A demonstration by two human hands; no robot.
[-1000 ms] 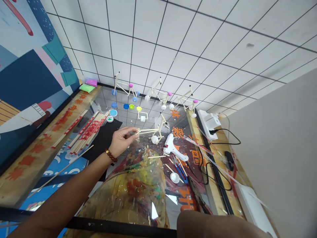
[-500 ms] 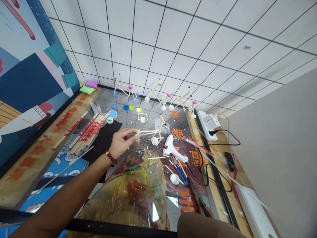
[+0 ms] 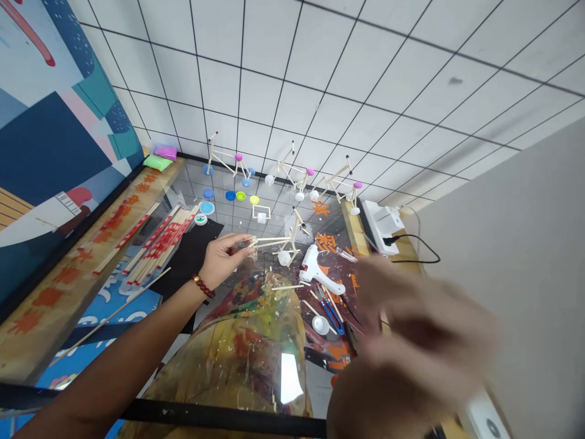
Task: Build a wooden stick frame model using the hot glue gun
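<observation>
While the left grip (image 3: 222, 262) pinches the near ends of the pale stick frame (image 3: 293, 242) between thumb and fingers, the right grip (image 3: 425, 323) is a blur in the right foreground; cannot tell whether it is clenched or holding anything. Stick frame: mid-counter, extending right from the fingertips, white disc (image 3: 284, 258) at its far end; contact with the counter (image 3: 192, 183) not determinable.

Immediate surroundings: white glue gun (image 3: 312, 265) lies just right of the frame, the closest obstacle on that side. Loose stick (image 3: 287, 287) nearer the wearer; blue-handled tool (image 3: 329, 314) beside small white cup (image 3: 320, 325). Small square frame (image 3: 262, 217) beyond the fingertips, white piece at its near side.

Left: black sheet (image 3: 192, 256) near the wrist, then red-wrapped stick bundle (image 3: 167, 244); long thin stick (image 3: 109, 317) lies diagonally, nearer the wearer.

Far side: coloured discs, blue, green and yellow (image 3: 255, 200); behind them, three stick models in a row along the tiled wall.

Right: power strip (image 3: 381, 225) at the edge; right grip hides part of this border.
</observation>
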